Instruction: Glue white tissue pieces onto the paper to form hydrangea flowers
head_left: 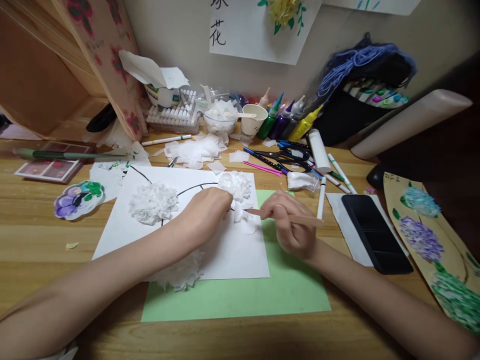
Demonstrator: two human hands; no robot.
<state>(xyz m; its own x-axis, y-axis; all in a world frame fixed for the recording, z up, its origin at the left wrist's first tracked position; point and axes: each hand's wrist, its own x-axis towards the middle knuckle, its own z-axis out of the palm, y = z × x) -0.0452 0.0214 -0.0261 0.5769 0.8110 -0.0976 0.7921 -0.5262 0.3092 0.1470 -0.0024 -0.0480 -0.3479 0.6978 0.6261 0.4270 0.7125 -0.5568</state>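
My right hand [294, 227] is closed around a flat wooden stick [305, 220], its narrow end pointing left. Pinched shut, my left hand [206, 215] has a small white paper piece [233, 205] at its fingertips, close to the stick's tip. Both hands are over a white sheet [232, 260] with black drawn stems, lying partly on a green sheet [240, 300]. Fluffy white paper flowers stand on it: one on the left [153, 202], one at the upper right [234, 186], and one below [183, 272], partly hidden by my left forearm.
Behind the sheet lie loose white paper squares [197, 150], scissors [288, 159] and markers. A paper cup [254, 120], a bowl of paper pieces [220, 117] and paint bottles [275, 117] stand near the wall. A dark phone-like slab [375, 232] and flower artwork [423, 235] lie right; a palette [78, 200] left.
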